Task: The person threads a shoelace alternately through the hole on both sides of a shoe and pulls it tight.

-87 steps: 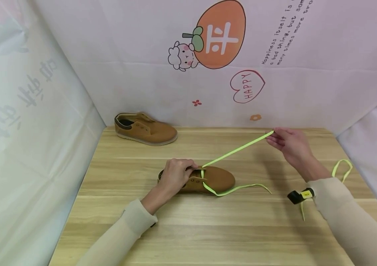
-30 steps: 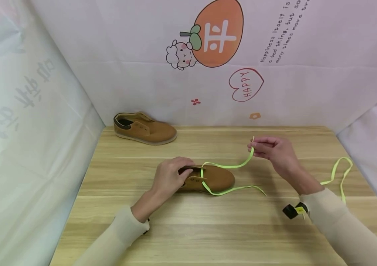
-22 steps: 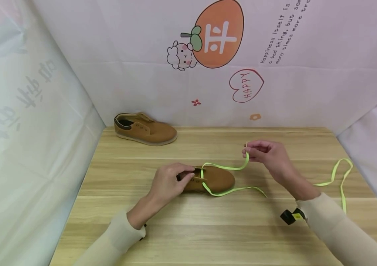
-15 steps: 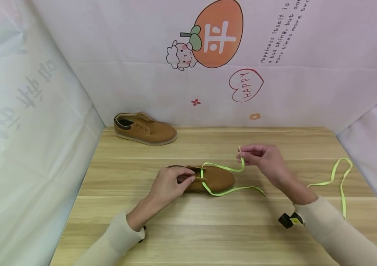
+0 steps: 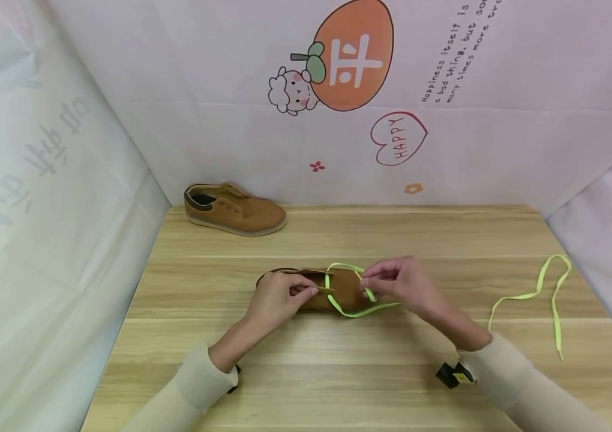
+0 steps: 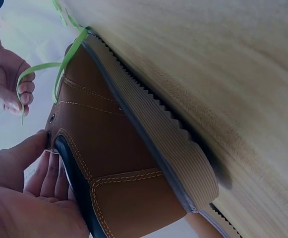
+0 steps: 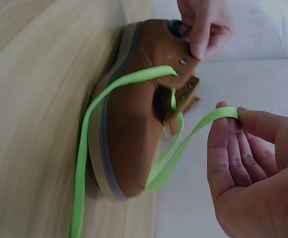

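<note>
The shoe [image 5: 346, 289] sits sole down on the table [image 5: 306, 384], before the middle of the person, its toe pointing right. The left hand [image 5: 276, 300] pinches the near flap [image 6: 59, 111] of the shoe between thumb and fingers, at the edge by the eyelets; the thumb shows on the outer side in the left wrist view. The lace [image 7: 81, 158] crosses the opening at its toe end. From the near flap's front eyelet one length runs down the side of the shoe onto the table, toward the right; the other length comes from the far side and loops over to the right hand [image 5: 403, 285]. That hand clamps the lace between thumb and index finger, above the toe, with the remaining fingers close to the index. The two hands are near each other but apart. A second shoe [image 5: 236, 210] stands farther back on the left, against the white printed sheet [image 5: 176, 144], its toe also pointing right. A second lace [image 5: 522, 297] lies bent in a loop on the right of the table. Both sleeves [image 5: 506, 375] are pale, with dark devices [image 5: 447, 376] at the wrists.
</note>
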The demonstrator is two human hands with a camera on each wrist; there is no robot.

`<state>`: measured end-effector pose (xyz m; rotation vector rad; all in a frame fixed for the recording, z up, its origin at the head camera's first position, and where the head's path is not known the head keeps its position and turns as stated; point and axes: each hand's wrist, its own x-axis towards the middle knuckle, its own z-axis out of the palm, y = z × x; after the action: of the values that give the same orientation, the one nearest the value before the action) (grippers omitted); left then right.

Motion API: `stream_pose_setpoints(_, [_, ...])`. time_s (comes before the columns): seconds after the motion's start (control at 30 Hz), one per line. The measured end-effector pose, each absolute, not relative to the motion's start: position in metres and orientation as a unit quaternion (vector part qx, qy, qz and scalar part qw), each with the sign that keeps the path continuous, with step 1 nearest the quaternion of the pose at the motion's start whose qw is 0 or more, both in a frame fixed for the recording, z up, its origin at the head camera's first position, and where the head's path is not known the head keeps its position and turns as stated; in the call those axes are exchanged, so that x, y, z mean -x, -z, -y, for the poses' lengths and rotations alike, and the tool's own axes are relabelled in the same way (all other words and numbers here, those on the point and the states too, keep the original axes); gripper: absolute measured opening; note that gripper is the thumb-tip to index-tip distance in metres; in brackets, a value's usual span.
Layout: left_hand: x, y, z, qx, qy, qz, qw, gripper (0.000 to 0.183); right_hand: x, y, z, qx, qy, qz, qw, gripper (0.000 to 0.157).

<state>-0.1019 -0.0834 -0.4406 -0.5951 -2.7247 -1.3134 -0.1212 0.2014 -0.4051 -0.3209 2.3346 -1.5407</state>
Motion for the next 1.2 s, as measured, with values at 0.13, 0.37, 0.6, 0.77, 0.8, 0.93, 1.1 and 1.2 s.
stream_pose_setpoints(0.13, [0.103,0.440,0.084,0.188,0.423,0.886,0.021,0.004,0.116,0.410,-0.191,0.132,0.529,-0.822,0.167,0.017])
stream_pose_setpoints(0.37, [0.107,0.441,0.083,0.185,0.403,0.896,0.020,0.006,0.111,0.424,-0.176,0.157,0.528,-0.817,0.173,0.012])
stream_pose_setpoints(0.6, [0.111,0.443,0.081,0.183,0.386,0.904,0.015,0.007,0.108,0.436,-0.161,0.161,0.545,-0.802,0.183,0.011])
stream_pose_setpoints(0.77, [0.112,0.442,0.078,0.174,0.383,0.907,0.007,0.009,0.107,0.441,-0.151,0.136,0.537,-0.815,0.172,0.010])
stream_pose_setpoints(0.8, [0.112,0.442,0.078,0.172,0.382,0.908,0.006,0.010,0.108,0.442,-0.149,0.128,0.532,-0.820,0.169,0.010])
stream_pose_setpoints(0.93, [0.113,0.442,0.076,0.165,0.383,0.909,0.006,0.011,0.109,0.444,-0.142,0.108,0.517,-0.835,0.152,0.008])
stream_pose_setpoints(1.1, [0.114,0.444,0.076,0.157,0.376,0.913,0.011,0.010,0.109,0.448,-0.135,0.089,0.532,-0.827,0.160,0.009])
stream_pose_setpoints(1.2, [0.113,0.444,0.076,0.160,0.370,0.915,0.020,0.010,0.110,0.449,-0.132,0.081,0.543,-0.819,0.167,0.012])
